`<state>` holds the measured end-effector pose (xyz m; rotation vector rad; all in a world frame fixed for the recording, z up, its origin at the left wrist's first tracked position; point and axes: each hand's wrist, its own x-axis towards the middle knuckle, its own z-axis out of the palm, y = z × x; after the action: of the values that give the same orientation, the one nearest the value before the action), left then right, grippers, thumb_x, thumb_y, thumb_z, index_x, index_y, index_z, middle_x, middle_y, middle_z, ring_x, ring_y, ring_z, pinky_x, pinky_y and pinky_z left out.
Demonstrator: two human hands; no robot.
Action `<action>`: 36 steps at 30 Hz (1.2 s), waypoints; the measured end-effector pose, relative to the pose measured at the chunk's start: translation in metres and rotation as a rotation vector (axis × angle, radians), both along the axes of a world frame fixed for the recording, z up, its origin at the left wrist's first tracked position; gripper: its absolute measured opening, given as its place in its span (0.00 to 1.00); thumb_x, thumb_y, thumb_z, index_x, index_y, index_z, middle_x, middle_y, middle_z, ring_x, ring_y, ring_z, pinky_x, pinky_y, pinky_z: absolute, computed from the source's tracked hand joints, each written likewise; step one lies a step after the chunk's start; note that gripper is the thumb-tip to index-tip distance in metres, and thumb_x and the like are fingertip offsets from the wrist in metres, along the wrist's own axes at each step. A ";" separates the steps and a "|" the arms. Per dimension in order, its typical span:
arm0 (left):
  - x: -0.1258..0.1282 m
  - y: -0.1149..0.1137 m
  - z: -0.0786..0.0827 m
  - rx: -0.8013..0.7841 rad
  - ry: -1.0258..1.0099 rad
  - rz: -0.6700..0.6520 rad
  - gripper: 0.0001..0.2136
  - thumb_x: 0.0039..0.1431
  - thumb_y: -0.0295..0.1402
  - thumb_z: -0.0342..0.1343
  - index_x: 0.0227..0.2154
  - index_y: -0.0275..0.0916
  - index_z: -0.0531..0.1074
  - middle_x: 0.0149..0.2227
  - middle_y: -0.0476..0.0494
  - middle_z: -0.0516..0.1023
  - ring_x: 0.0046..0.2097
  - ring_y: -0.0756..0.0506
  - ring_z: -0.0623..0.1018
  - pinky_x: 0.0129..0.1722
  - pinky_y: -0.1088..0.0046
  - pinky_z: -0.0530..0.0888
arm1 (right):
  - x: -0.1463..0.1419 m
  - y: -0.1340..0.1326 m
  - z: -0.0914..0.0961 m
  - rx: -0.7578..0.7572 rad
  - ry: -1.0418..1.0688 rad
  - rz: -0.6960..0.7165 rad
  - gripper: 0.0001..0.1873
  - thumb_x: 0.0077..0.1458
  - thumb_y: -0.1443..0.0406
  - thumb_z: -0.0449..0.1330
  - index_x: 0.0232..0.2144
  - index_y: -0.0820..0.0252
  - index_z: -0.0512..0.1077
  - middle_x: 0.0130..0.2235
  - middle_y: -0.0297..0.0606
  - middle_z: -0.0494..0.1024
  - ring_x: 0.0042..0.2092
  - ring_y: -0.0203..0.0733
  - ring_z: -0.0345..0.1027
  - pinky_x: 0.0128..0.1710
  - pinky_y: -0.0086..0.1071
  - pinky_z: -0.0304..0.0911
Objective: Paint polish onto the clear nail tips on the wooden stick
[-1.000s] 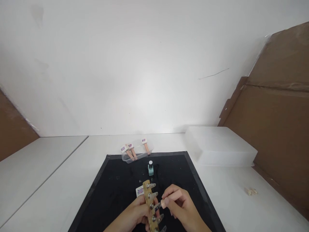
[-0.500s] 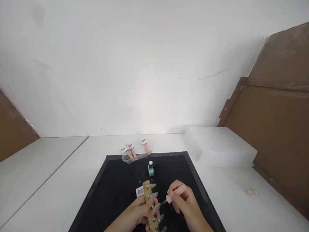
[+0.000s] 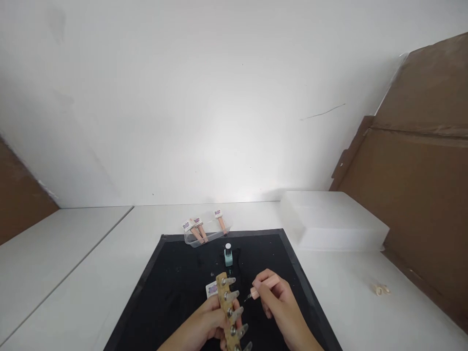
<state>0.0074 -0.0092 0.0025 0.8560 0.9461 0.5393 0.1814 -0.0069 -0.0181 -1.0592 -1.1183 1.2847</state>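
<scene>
My left hand [image 3: 210,319] is closed around a wooden strip [image 3: 224,295] that carries several clear false nail tips [image 3: 237,313] on round metal studs. Between the thumb and fingers of my right hand [image 3: 276,302] is a pink-handled nail polish brush [image 3: 266,286]. Its dark bristle end points down and left, a short gap away from the middle nail tip. Partly hidden behind the wooden strip lies a white bottle [image 3: 211,289] with a purple label. A small teal nail polish bottle [image 3: 228,257] with a dark cap stands just beyond the strip.
A clear tray [image 3: 208,239] holds several pink-handled bottles [image 3: 198,234] at the back of the black mat [image 3: 164,278]. To the right stands a translucent white box [image 3: 340,224], with small beige rings [image 3: 381,289] nearer me. Brown cardboard [image 3: 417,185] rises along the right side.
My right hand has drawn the brush slightly up and away from the middle nail tip, which its bristles touched or nearly touched before. The left hand and strip stay in place.
</scene>
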 end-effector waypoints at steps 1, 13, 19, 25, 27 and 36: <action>0.000 0.000 0.000 -0.001 0.002 0.002 0.12 0.36 0.26 0.51 0.29 0.37 0.65 0.25 0.50 0.71 0.23 0.53 0.67 0.24 0.75 0.64 | 0.000 0.000 0.000 -0.001 0.009 0.009 0.21 0.50 0.53 0.60 0.18 0.64 0.66 0.27 0.32 0.68 0.17 0.24 0.49 0.15 0.22 0.46; 0.000 0.001 0.000 0.027 0.021 0.000 0.10 0.38 0.28 0.51 0.28 0.35 0.67 0.26 0.49 0.72 0.24 0.52 0.69 0.25 0.74 0.64 | -0.001 -0.005 0.007 -0.015 0.160 0.233 0.17 0.45 0.53 0.64 0.27 0.63 0.72 0.20 0.28 0.66 0.15 0.23 0.51 0.14 0.20 0.47; 0.002 0.002 0.000 0.024 0.033 0.009 0.10 0.37 0.28 0.52 0.28 0.35 0.67 0.25 0.49 0.72 0.23 0.52 0.68 0.24 0.75 0.63 | 0.000 -0.005 0.007 0.000 0.164 0.262 0.17 0.44 0.54 0.65 0.26 0.64 0.75 0.27 0.35 0.69 0.19 0.26 0.57 0.14 0.20 0.52; 0.003 0.002 -0.001 0.027 0.028 0.009 0.11 0.37 0.28 0.52 0.28 0.35 0.67 0.25 0.49 0.71 0.23 0.52 0.68 0.24 0.74 0.64 | -0.001 -0.006 0.004 -0.002 0.184 0.268 0.14 0.43 0.56 0.66 0.25 0.62 0.77 0.33 0.37 0.70 0.20 0.25 0.59 0.14 0.20 0.54; 0.003 0.002 -0.001 0.031 0.023 0.004 0.11 0.37 0.28 0.52 0.29 0.34 0.67 0.25 0.49 0.71 0.23 0.52 0.68 0.24 0.74 0.65 | -0.001 -0.006 0.004 -0.005 0.187 0.269 0.13 0.43 0.56 0.67 0.26 0.61 0.77 0.34 0.38 0.70 0.19 0.25 0.59 0.14 0.20 0.54; 0.005 0.001 0.000 0.041 0.020 -0.027 0.09 0.36 0.28 0.51 0.26 0.35 0.66 0.25 0.48 0.70 0.23 0.52 0.68 0.24 0.75 0.64 | -0.001 -0.003 0.002 -0.066 0.115 0.224 0.19 0.45 0.52 0.64 0.28 0.64 0.72 0.20 0.28 0.65 0.16 0.26 0.52 0.14 0.21 0.49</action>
<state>0.0120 -0.0086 0.0023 0.9109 0.9429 0.5291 0.1804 -0.0102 -0.0160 -0.9137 -1.1369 1.5492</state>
